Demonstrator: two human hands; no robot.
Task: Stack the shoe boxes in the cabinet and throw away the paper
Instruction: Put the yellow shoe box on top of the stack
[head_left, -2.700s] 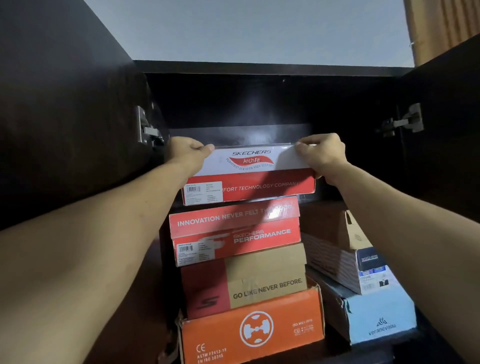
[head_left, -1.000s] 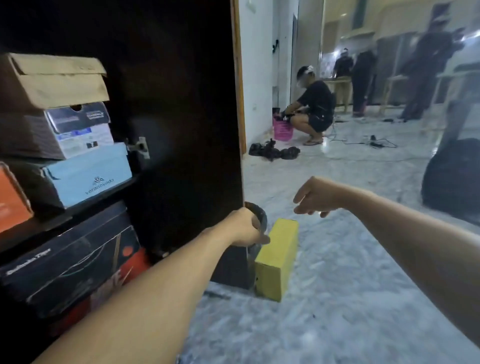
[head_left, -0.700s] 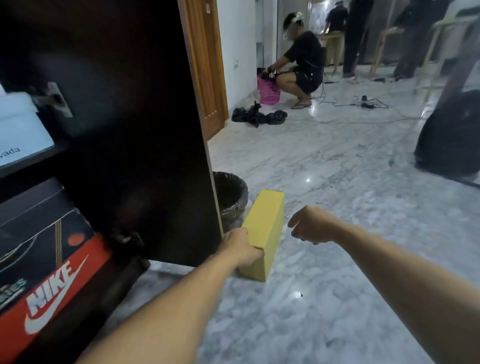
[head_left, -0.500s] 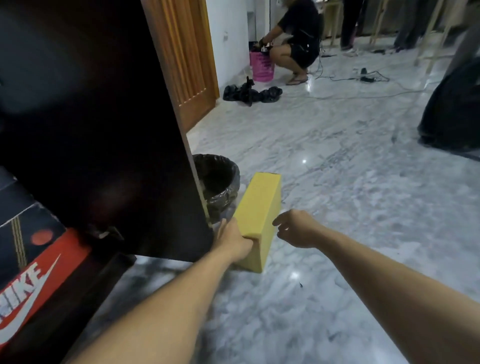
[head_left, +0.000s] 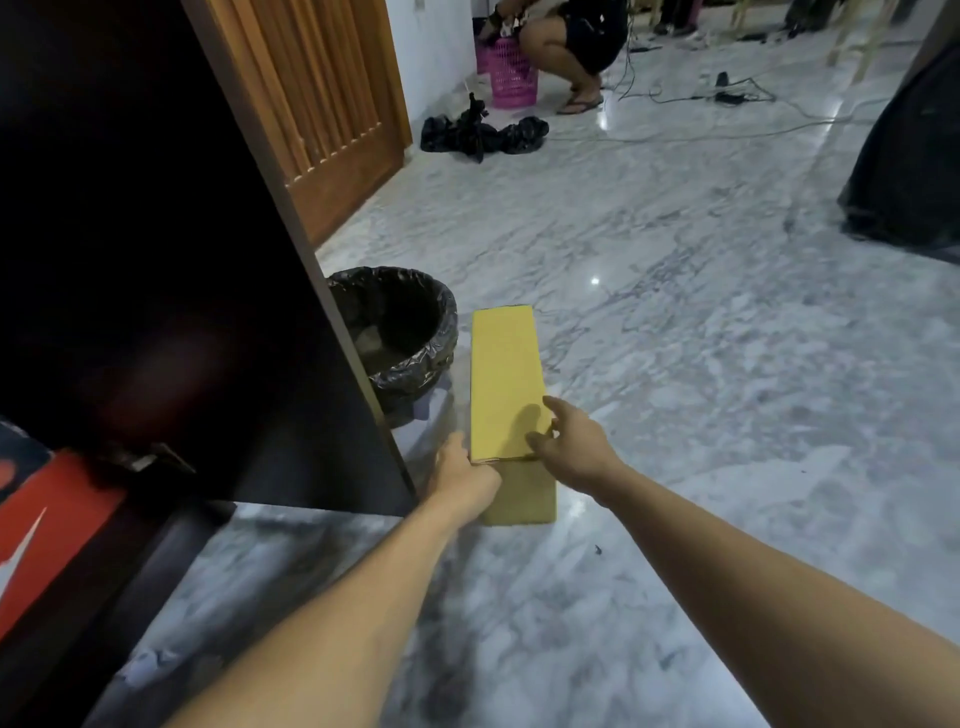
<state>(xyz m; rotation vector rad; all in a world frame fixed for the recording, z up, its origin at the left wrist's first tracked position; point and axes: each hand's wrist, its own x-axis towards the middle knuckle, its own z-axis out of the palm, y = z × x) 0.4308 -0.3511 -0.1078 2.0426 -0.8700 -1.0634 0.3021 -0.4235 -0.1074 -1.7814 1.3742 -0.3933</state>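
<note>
- Looking down at the marble floor (head_left: 675, 364), I see a yellow shoe box (head_left: 506, 384) standing on it, long side running away from me, just right of the open dark cabinet door (head_left: 208, 260).
- At the near left corner of the box sits my left hand (head_left: 465, 480); its fingers are folded against the box's near end and left side, gripping that corner.
- On the near right edge of the lid rests my right hand (head_left: 571, 447), thumb and fingers spread narrowly over the top and the right side, touching the box; it casts a shadow on the lid.
- Whether the box is lifted off the floor I cannot tell; its near end face looks to meet the floor.
- Just left of the far half of the box, a black-lined trash bin (head_left: 397, 332) stands partly hidden behind the door edge; something pale lies inside it, too dim to name.
- At the far left edge a red box (head_left: 47, 525) with a white mark shows low in the cabinet.
- Farther back, a wooden door (head_left: 322, 104) stands left of a white wall.
- Far across the floor a person crouches (head_left: 576, 36) beside a pink basket (head_left: 506, 73), with black bags (head_left: 483, 135) lying near them and cables (head_left: 727, 96) trailing to the right.
- A large dark shape (head_left: 909, 156) fills the far right.
</note>
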